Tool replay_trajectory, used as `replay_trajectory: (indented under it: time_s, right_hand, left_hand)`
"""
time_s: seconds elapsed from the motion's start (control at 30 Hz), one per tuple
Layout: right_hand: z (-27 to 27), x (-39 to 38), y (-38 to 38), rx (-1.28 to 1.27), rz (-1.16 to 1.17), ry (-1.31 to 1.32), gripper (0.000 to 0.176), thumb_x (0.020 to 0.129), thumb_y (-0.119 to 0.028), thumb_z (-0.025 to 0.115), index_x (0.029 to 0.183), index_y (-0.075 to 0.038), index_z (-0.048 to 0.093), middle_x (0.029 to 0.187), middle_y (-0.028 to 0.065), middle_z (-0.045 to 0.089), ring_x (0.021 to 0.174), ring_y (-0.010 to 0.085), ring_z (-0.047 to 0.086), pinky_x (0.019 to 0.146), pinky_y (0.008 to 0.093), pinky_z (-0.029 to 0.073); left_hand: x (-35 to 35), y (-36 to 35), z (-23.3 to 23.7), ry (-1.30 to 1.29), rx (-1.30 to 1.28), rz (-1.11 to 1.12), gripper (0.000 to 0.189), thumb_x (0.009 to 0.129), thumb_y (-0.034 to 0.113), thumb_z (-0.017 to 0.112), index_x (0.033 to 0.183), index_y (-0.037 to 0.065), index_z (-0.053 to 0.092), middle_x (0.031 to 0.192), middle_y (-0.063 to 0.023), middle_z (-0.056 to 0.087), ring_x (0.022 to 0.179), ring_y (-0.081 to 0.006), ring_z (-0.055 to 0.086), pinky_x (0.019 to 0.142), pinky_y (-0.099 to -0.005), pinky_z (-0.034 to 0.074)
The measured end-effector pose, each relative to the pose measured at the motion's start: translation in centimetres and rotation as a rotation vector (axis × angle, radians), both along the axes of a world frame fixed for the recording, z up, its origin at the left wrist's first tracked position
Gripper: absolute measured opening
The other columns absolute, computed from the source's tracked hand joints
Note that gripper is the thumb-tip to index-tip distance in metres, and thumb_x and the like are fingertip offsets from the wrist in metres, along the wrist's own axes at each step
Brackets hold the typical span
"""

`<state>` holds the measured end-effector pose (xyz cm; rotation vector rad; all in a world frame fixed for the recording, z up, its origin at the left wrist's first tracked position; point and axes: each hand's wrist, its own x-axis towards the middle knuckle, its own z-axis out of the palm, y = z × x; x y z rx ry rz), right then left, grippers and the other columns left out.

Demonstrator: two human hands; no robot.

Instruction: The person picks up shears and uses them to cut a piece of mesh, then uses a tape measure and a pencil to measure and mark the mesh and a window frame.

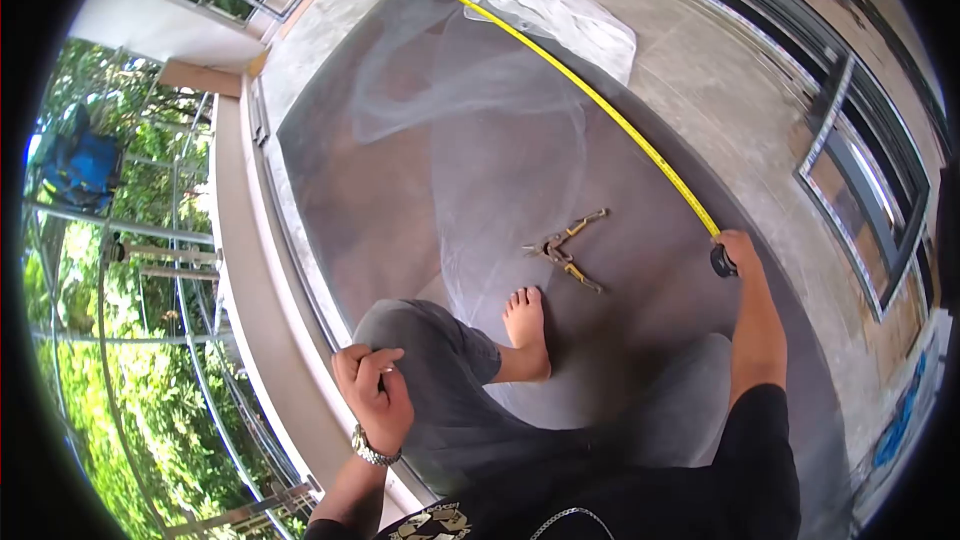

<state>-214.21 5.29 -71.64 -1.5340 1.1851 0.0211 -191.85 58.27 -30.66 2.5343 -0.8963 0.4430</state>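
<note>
My right hand (738, 252) is closed on a black tape measure (722, 261) near the right edge of a dark sheet (500, 140). From it the yellow tape blade (610, 110) runs out along the sheet's edge to the far corner at the top. My left hand (374, 386), with a watch on the wrist, rests by my bent knee; its fingers are curled, and what they hold, if anything, is hidden. Yellow-handled snips (566, 251) lie spread apart on the sheet, just beyond my bare foot.
White crumpled plastic (560, 15) lies beside the sheet's far edge. Dark metal frames (870, 180) stand on the right over grey floor tiles (700, 50). Along the left runs a ledge (250, 270), with scaffold poles and greenery beyond it.
</note>
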Motion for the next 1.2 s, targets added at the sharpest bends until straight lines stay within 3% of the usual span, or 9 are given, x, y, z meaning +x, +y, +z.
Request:
replay_trajectory:
  time_s: [0.23,0.33,0.37,0.43,0.57,0.83,0.97,1.07,1.2]
  right_hand:
    - [0.5,0.7,-0.8,0.03,-0.067,0.023,0.019,0.079,-0.018,0.066,0.082,-0.001,0.073,0.072,0.0107,0.067,0.066,0.0181,0.062,0.065,0.0338,0.047]
    - [-2.8,0.0,-2.2,-0.338,0.204,-0.029,0.018,0.079,-0.019,0.067,0.077,-0.002,0.07,0.068,0.0059,0.063,0.065,0.0148,0.055,0.063,0.0342,0.044]
    - [-2.5,0.2,-2.1,-0.21,0.07,-0.004,0.017,0.079,-0.018,0.067,0.076,-0.001,0.069,0.067,0.0058,0.062,0.063,0.0147,0.054,0.062,0.0345,0.044]
    - [-0.9,0.3,-2.0,-0.129,0.048,-0.002,0.025,0.076,-0.024,0.064,0.082,-0.001,0.072,0.075,0.019,0.069,0.068,0.0284,0.066,0.068,0.0413,0.05]
    - [0.2,0.4,-1.3,-0.152,-0.085,0.125,0.027,0.074,-0.027,0.067,0.085,-0.003,0.074,0.083,0.018,0.071,0.079,0.0307,0.069,0.075,0.041,0.052]
    - [-3.0,-6.3,-1.5,-0.515,-0.003,0.106,0.033,0.077,-0.034,0.069,0.089,-0.003,0.067,0.083,0.0201,0.067,0.082,0.0364,0.066,0.073,0.0452,0.05]
    - [-7.8,-6.3,-3.0,-0.398,-0.025,-0.043,0.022,0.076,-0.021,0.073,0.075,0.0,0.066,0.068,0.0136,0.065,0.063,0.0231,0.062,0.063,0.0371,0.047]
    - [0.5,-3.6,-0.8,-0.25,-0.129,-0.025,0.02,0.077,-0.018,0.073,0.075,0.001,0.066,0.068,0.0118,0.066,0.062,0.0199,0.062,0.062,0.035,0.047]
    - [2.3,-2.7,-0.4,-0.121,-0.173,-0.031,0.017,0.077,-0.014,0.072,0.076,0.002,0.066,0.067,0.0076,0.063,0.063,0.0163,0.059,0.061,0.033,0.045]
  left_hand:
    - [-1.0,-2.3,1.9,0.071,0.222,0.157,0.025,0.067,-0.005,0.055,0.085,0.007,0.067,0.082,-0.01,0.052,0.081,-0.0288,0.051,0.074,-0.0395,0.041]
    - [-1.0,-8.5,2.1,0.149,0.269,0.019,0.025,0.068,-0.005,0.056,0.087,0.006,0.068,0.083,-0.011,0.054,0.083,-0.0299,0.054,0.075,-0.0399,0.043]
    - [-1.3,-11.5,1.5,0.233,0.226,-0.027,0.024,0.069,-0.006,0.057,0.088,0.005,0.068,0.086,-0.0122,0.058,0.087,-0.0314,0.056,0.077,-0.0415,0.045]
    - [-1.8,-15.9,-2.9,0.402,0.101,-0.203,0.026,0.071,-0.008,0.057,0.091,0.003,0.068,0.089,-0.0136,0.062,0.088,-0.0328,0.058,0.079,-0.0427,0.046]
    - [-4.7,-18.0,-13.6,0.662,0.177,-0.465,0.022,0.078,-0.003,0.059,0.097,0.004,0.068,0.09,-0.0145,0.064,0.084,-0.0344,0.061,0.076,-0.0411,0.05]
    - [-7.4,-17.4,-17.3,0.812,0.235,-0.611,0.024,0.08,-0.001,0.057,0.099,0.006,0.069,0.088,-0.0142,0.065,0.085,-0.0307,0.062,0.074,-0.0386,0.049]
    - [-6.1,-17.0,-19.5,0.614,0.197,-0.545,0.018,0.084,0.005,0.057,0.098,0.007,0.068,0.087,-0.0144,0.066,0.082,-0.0321,0.063,0.072,-0.0402,0.049]
    - [-6.6,-19.8,-19.2,1.024,0.212,-0.352,0.015,0.088,0.011,0.057,0.097,0.005,0.067,0.081,-0.0152,0.066,0.076,-0.0345,0.063,0.071,-0.0419,0.049]
    - [-6.0,-26.6,-29.0,0.896,0.193,-0.418,0.024,0.091,0.028,0.055,0.091,0.007,0.067,0.08,-0.0161,0.069,0.074,-0.0355,0.067,0.069,-0.0458,0.051]
